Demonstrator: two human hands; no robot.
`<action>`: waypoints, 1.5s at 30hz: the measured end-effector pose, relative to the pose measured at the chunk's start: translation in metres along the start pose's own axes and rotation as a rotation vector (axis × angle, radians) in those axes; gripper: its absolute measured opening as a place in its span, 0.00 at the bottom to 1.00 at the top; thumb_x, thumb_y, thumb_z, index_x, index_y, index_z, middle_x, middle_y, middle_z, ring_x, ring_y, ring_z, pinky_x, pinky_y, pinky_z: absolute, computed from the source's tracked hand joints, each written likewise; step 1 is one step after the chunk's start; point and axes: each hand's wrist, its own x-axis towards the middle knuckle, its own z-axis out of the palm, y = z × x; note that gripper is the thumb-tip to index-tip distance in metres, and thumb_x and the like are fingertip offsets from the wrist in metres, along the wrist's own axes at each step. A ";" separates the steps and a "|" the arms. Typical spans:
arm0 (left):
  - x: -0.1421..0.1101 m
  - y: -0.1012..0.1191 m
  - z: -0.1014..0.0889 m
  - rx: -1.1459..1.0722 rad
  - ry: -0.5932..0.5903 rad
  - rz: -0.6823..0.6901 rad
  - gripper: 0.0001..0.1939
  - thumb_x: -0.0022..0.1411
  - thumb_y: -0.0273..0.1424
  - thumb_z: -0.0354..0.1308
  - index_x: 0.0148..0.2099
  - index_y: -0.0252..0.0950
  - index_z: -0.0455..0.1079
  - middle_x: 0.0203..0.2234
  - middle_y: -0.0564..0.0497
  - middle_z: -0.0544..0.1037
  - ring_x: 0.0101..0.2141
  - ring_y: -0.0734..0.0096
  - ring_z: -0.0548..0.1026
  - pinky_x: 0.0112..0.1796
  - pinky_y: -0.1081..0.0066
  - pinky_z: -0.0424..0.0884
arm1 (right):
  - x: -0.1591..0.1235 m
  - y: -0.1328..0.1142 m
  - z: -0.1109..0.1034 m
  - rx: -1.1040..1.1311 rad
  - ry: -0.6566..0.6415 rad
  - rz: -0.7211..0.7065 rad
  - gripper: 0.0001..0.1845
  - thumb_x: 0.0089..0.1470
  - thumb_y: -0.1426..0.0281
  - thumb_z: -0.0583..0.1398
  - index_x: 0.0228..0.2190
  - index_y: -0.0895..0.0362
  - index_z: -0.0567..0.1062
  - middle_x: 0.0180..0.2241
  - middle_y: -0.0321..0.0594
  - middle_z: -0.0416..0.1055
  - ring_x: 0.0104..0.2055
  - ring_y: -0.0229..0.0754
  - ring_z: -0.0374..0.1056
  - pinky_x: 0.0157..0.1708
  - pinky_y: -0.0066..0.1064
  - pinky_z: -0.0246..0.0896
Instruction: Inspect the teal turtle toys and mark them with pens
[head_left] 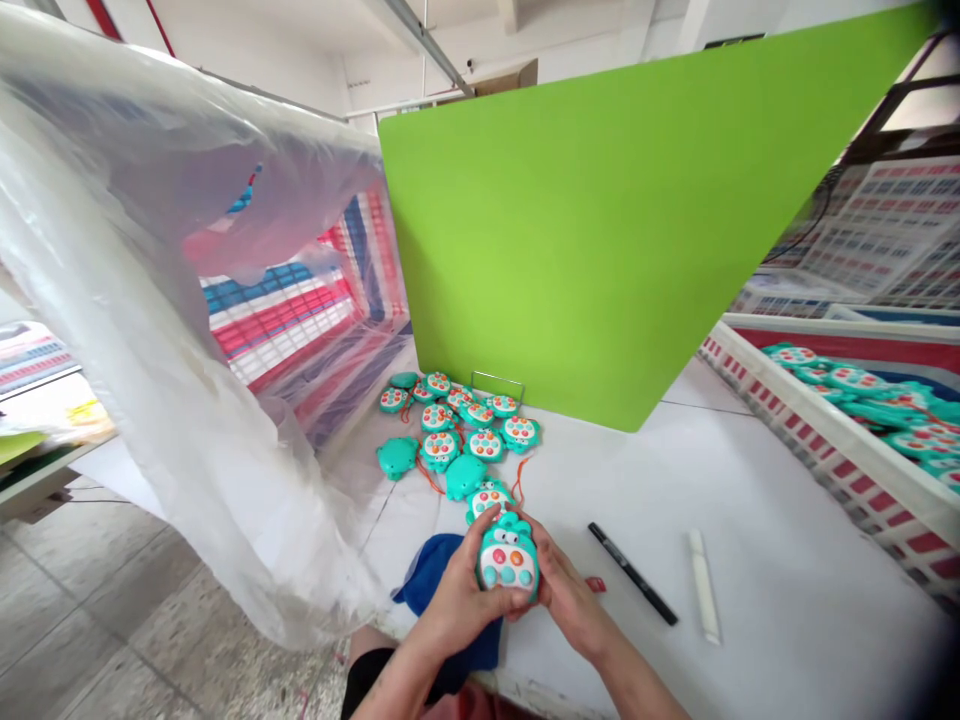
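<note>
Head view: left hand (457, 610), right hand (571, 605) clasping a teal button toy (508, 560)

Near toy (508, 560)'s all glossy teal plastic, pretty smooth. The sheet (127, 330) on the left is thin crinkly clear plastic, the far board (600, 240) is flat matt green, the cloth (433, 570) looks soft and matt, and that little far stand (496, 373) is shiny wire metal.

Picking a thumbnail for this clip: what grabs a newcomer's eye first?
A big lime-green board dominates the centre, with a clear plastic sheet billowing on the left. Below the board, a cluster of teal button toys lies on a white table. At the near edge, the left hand and right hand grip one more teal toy.
</note>
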 end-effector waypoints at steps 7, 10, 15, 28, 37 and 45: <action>-0.003 0.006 -0.007 0.019 0.030 0.034 0.29 0.63 0.40 0.53 0.64 0.44 0.53 0.59 0.47 0.63 0.53 0.58 0.66 0.53 0.61 0.62 | -0.003 -0.006 0.007 -0.158 0.015 -0.024 0.42 0.49 0.52 0.62 0.61 0.47 0.53 0.56 0.46 0.62 0.48 0.53 0.67 0.31 0.39 0.73; -0.003 0.005 -0.005 -0.096 -0.012 -0.004 0.40 0.54 0.40 0.63 0.65 0.45 0.51 0.56 0.45 0.66 0.48 0.59 0.70 0.47 0.63 0.67 | -0.001 -0.004 0.003 -0.256 0.061 -0.085 0.36 0.52 0.54 0.60 0.60 0.47 0.57 0.60 0.43 0.57 0.57 0.53 0.60 0.49 0.45 0.66; -0.002 0.002 0.001 -0.141 -0.013 -0.079 0.47 0.47 0.34 0.69 0.65 0.43 0.49 0.41 0.47 0.75 0.26 0.74 0.71 0.25 0.75 0.67 | 0.002 -0.006 -0.004 -0.289 0.010 -0.141 0.30 0.59 0.53 0.52 0.60 0.48 0.57 0.65 0.40 0.48 0.65 0.47 0.46 0.62 0.44 0.44; 0.004 0.004 0.003 -0.402 0.202 -0.102 0.27 0.57 0.41 0.60 0.57 0.39 0.64 0.40 0.45 0.77 0.36 0.64 0.75 0.40 0.66 0.69 | -0.003 0.001 0.000 -0.884 -0.001 -0.417 0.35 0.45 0.73 0.65 0.55 0.43 0.66 0.65 0.34 0.46 0.65 0.55 0.45 0.62 0.49 0.44; 0.000 0.009 -0.002 0.330 0.209 0.001 0.48 0.35 0.42 0.73 0.57 0.37 0.58 0.40 0.47 0.74 0.38 0.60 0.71 0.39 0.67 0.68 | -0.010 0.008 0.007 -0.336 0.081 -0.113 0.33 0.58 0.48 0.49 0.58 0.52 0.57 0.46 0.47 0.71 0.45 0.51 0.69 0.41 0.40 0.67; 0.005 0.012 -0.003 0.488 0.273 0.067 0.17 0.65 0.44 0.44 0.32 0.37 0.60 0.21 0.56 0.63 0.23 0.73 0.61 0.26 0.73 0.57 | -0.008 0.010 0.012 -0.082 0.010 0.053 0.34 0.54 0.44 0.51 0.52 0.55 0.61 0.22 0.37 0.72 0.21 0.44 0.71 0.20 0.34 0.64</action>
